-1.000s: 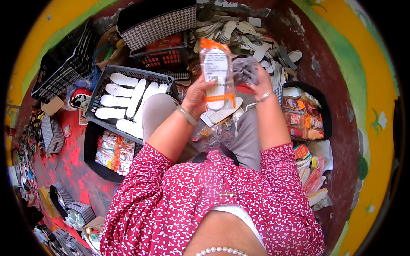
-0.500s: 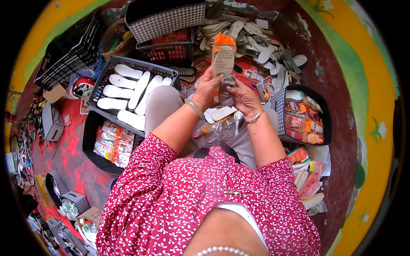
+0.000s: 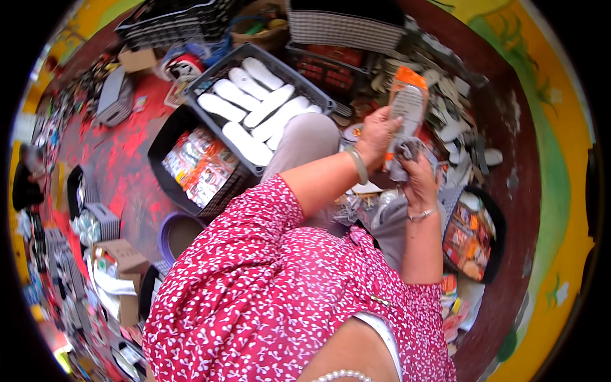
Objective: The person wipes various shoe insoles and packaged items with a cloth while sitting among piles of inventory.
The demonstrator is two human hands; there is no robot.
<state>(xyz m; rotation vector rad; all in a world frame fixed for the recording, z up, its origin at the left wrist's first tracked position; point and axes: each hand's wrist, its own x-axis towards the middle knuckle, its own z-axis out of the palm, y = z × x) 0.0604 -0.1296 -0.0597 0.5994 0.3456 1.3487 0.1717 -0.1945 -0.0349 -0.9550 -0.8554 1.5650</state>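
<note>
In my left hand (image 3: 379, 135) is a clear packet with an insole inside and an orange top (image 3: 408, 100), held upright and tilted slightly right. The fingers close round its lower left side. My right hand (image 3: 421, 180) pinches a crumpled grey cloth (image 3: 407, 151) against the packet's lower end, which is partly hidden by it. Both hands are above my knees. Left of them, a grey plastic crate (image 3: 198, 105) holds several white insoles (image 3: 237, 94). Behind and right of the packet lies a heap of loose pale insoles (image 3: 453, 129).
A black fabric box (image 3: 160, 141) of packaged goods stands left of my knee, near a purple bucket (image 3: 167, 237). On the right is another fabric box (image 3: 495, 235) with orange packets. A checked bin (image 3: 344, 33) sits at the back; boxes and goods crowd the far left.
The view has turned left, so the surroundings and both hands appear farther right. The packet leans more to the right. My hands keep hold of the packet and the cloth.
</note>
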